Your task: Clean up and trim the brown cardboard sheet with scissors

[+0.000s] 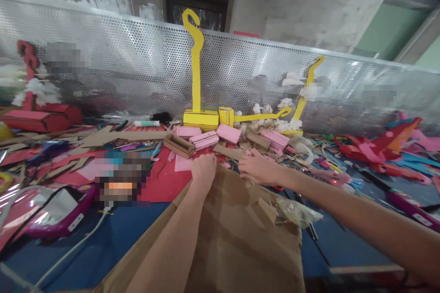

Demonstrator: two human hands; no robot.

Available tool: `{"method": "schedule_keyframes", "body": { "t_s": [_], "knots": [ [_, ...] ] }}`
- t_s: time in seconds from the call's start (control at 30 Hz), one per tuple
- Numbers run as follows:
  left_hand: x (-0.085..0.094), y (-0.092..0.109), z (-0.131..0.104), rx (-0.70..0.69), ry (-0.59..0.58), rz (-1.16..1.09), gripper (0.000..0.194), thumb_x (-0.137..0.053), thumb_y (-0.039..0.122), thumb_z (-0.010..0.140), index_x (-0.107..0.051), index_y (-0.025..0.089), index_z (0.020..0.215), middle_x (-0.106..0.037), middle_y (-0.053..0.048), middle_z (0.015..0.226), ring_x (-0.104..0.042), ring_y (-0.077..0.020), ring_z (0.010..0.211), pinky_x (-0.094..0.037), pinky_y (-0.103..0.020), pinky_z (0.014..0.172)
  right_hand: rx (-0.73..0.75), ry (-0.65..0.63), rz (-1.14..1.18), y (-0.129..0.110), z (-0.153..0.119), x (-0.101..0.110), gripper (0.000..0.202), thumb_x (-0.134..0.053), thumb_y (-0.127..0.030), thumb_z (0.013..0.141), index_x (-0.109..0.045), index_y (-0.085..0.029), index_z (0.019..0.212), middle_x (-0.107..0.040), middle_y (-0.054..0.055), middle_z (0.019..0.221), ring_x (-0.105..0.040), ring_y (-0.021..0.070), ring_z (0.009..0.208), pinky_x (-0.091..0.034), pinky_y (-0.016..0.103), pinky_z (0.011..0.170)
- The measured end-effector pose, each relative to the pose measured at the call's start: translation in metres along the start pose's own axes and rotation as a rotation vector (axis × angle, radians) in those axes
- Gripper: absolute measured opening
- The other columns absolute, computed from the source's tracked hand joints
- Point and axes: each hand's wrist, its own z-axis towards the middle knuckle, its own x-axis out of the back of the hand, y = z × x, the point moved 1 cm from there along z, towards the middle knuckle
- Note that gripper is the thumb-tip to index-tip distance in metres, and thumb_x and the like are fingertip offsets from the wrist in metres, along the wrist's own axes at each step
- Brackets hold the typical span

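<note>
A large brown cardboard sheet point(247, 238) stretches from close in front of me towards the middle of the table. My left hand point(204, 173) is closed in a fist on its far left edge. Just to the right, my right hand point(256, 167) has curled fingers gripping the far edge of the same sheet; its fingertips are partly hidden. A narrow cardboard strip point(227, 151) lies right beyond both hands. Crumpled clear tape point(295, 212) clings to the sheet's right side. Small pink boxes point(204, 140) and an open brown cardboard tray point(179, 145) sit just past my hands.
Yellow hook-topped pieces point(195, 73) stand against a perforated metal screen point(137, 64). A red one point(41, 116) is at far left. Paper scraps, a white cable point(74, 248), a purple-and-clear package point(51, 215) and a purple-handled tool point(409, 206) crowd the blue table point(113, 233).
</note>
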Motion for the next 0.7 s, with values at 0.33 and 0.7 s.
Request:
{"method": "schedule_keyframes", "body": {
  "t_s": [0.33, 0.7],
  "knots": [
    [0.003, -0.002, 0.001, 0.005, -0.014, 0.001, 0.054, -0.031, 0.036, 0.106, -0.077, 0.011, 0.093, -0.077, -0.021, 0.093, -0.075, -0.0297, 0.089, -0.054, -0.036, 0.077, 0.043, 0.042, 0.014, 0.018, -0.007, -0.001, 0.029, -0.045, -0.034, 0.107, -0.065, -0.019, 0.092, -0.068, 0.005, 0.090, -0.054, 0.0231, 0.092, -0.022, 0.038, 0.082],
    [0.007, 0.000, 0.001, 0.024, -0.021, 0.017, 0.052, -0.033, 0.036, 0.105, -0.078, 0.011, 0.095, -0.078, -0.021, 0.095, -0.075, -0.0301, 0.091, -0.055, -0.037, 0.079, -0.112, 0.142, -0.058, 0.043, -0.040, 0.010, 0.032, -0.044, -0.032, 0.105, -0.064, -0.017, 0.085, -0.068, 0.009, 0.089, -0.056, 0.0230, 0.087, -0.026, 0.038, 0.080]
  ]
}}
